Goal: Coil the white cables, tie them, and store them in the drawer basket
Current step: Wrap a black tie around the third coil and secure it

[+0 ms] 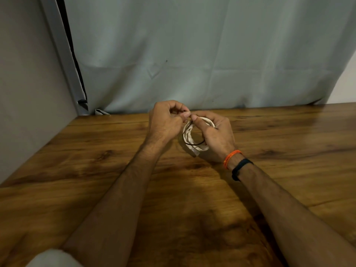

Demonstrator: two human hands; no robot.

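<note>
Wooden table (96,170), above which the right hand (217,135) grips a coiled white cable (187,135); the left hand (163,120) pinches a thin black tie (194,144). Tying advice: keep loops bunched and draw the tie snug.

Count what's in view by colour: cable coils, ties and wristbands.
White cable coil: 1
Black tie: 1
Orange wristband: 1
Black wristband: 1
Total: 4
</note>
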